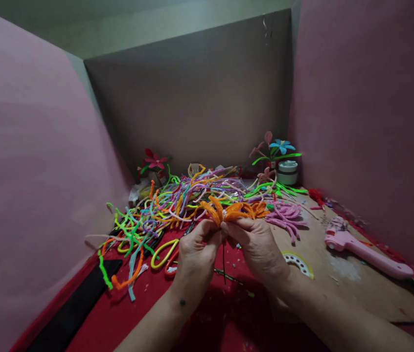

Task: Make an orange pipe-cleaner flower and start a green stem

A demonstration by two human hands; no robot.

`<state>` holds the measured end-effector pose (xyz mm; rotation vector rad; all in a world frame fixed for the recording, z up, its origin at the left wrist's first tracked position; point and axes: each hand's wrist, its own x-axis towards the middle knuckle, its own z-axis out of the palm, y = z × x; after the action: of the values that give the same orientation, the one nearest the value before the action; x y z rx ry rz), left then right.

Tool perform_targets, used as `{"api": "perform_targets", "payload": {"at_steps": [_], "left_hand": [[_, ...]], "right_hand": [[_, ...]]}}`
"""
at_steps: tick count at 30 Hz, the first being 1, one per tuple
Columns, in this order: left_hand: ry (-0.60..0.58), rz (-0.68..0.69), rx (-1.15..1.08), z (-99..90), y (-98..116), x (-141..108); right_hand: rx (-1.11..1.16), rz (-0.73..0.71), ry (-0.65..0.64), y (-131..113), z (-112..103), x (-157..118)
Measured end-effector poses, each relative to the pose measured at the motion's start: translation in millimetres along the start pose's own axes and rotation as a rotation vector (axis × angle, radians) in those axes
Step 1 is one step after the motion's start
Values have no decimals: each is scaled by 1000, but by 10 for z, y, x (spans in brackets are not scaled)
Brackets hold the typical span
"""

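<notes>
An orange pipe-cleaner flower [233, 211] with a pale centre is pinched between both hands in the middle of the head view. My left hand [198, 249] is closed on its left side, thumb and forefinger together at the base of the petals. From the right, my right hand [256, 244] pinches the same base, its fingertips touching those of the left. A thin dark stem [224, 264] hangs straight down below the fingers. The petals spread out above the fingertips. The palms and the lower fingers are partly hidden.
Behind the hands lies a tangled heap of coloured pipe cleaners [192, 190]. Yellow-handled scissors [165, 254] lie left, a pink glue gun [368, 252] right on a brown board [383, 298]. A tape roll [298, 264] is by my right wrist. Finished flowers [282, 145] stand behind; pink walls [368, 122] enclose the sides.
</notes>
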<state>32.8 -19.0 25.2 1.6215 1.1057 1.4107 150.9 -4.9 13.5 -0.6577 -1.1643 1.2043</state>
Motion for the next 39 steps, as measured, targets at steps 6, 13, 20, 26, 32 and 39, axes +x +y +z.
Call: {"api": "perform_targets", "payload": {"at_steps": [6,13,20,26,32,39], "left_hand": [[16,167,335,-27,-33,-39],[-3,202,324,-94,14,-11],[41,225,445,-146,-66,-1],[88,386,602,-101,-73,-46],[62,596,666,-58,-84,-71],[68,860,809,-86,-131,-38]], "right_hand": [[-69,-60,3,-7,13,-2],[-46,-83,-34,-39,22,-9],[-68,-111,-56,0,37,-26],[-10,-93,-76,12,55,-45],[40,-14,-15,48,46,-28],[102,37,-12,63,50,-33]]}}
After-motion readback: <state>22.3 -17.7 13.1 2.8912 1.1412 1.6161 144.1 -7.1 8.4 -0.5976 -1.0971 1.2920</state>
